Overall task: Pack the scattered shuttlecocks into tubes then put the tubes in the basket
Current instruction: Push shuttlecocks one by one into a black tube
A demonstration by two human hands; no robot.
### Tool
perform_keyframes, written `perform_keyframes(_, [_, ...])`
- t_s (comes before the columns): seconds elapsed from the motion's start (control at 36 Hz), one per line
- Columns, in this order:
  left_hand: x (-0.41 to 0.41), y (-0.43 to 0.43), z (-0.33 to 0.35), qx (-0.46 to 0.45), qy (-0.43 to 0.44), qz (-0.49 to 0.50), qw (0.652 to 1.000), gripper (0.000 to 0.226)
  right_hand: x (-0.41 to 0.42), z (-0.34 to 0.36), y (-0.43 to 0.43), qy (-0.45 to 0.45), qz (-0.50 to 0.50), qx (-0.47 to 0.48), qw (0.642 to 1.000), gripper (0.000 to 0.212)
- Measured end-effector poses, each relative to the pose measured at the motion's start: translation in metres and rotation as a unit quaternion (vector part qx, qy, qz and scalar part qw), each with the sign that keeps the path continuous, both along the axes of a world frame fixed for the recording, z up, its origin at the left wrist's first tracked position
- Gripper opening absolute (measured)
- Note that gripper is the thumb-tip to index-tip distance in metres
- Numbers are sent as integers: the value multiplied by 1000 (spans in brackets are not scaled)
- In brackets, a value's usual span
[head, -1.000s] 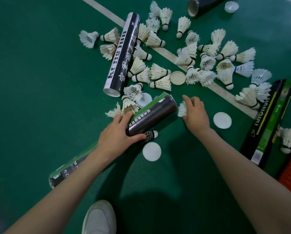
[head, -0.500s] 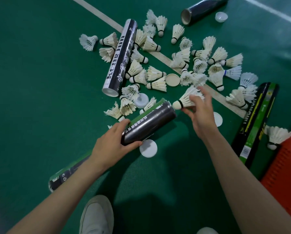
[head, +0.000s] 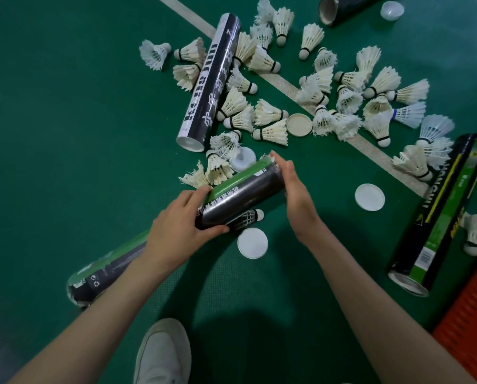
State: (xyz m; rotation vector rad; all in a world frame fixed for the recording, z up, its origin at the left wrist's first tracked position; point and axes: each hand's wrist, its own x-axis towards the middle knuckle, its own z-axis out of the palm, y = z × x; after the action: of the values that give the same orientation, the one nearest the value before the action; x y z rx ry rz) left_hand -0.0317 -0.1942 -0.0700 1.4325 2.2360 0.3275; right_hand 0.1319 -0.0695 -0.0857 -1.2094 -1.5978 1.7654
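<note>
My left hand [head: 176, 231] grips a long green-and-black tube [head: 245, 189] around its middle, holding it tilted above the green floor. My right hand [head: 295, 195] lies flat against the tube's upper mouth and covers it; no shuttlecock shows in that hand. Several white shuttlecocks [head: 270, 131] lie scattered on the floor beyond the tube. One shuttlecock [head: 250, 217] lies in shadow under the tube. The corner of the orange basket [head: 470, 314] shows at the lower right.
A black-and-white tube [head: 207, 81] lies at the upper left of the pile. A green-and-black tube [head: 439, 212] lies beside the basket, and a dark tube [head: 342, 6] at the top. White lids [head: 252, 243] [head: 369, 197] dot the floor. My white shoe [head: 162, 353] is below.
My right hand picked up a shuttlecock, carried it to the tube's mouth, and now presses flat over the opening with the shuttlecock out of sight. My left hand kept its hold.
</note>
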Motion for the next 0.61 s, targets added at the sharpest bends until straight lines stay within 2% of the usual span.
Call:
perform_keyframes(0.06, [-7, 3, -3, -7, -2, 16, 1000, 78, -9, -10, 10, -7, -46, -8, 999, 56])
perform_keyframes(0.14, [-17, 9, -5, 0, -12, 53, 999, 77, -18, -25, 33, -111, -117, 19, 987, 41])
perform_keyframes(0.25, [-29, 22, -8, -5, -20, 87, 996, 82, -27, -49, 59, -293, -26, 77, 953, 54])
perform_keyframes(0.33, [-34, 37, -10, -14, -29, 90, 995, 82, -35, -56, 65, -363, 36, 115, 924, 51])
perform_keyframes(0.44, [-38, 57, -8, -15, -27, 83, 996, 80, -40, -60, 70, -366, 17, 115, 923, 41])
perform_keyframes(0.53, [-40, 65, -7, -8, -24, 74, 997, 76, -33, -53, 71, -322, -54, 115, 938, 25])
perform_keyframes(0.61, [-39, 67, -6, -7, -17, 66, 998, 75, -19, -39, 72, -261, -143, 109, 948, 18])
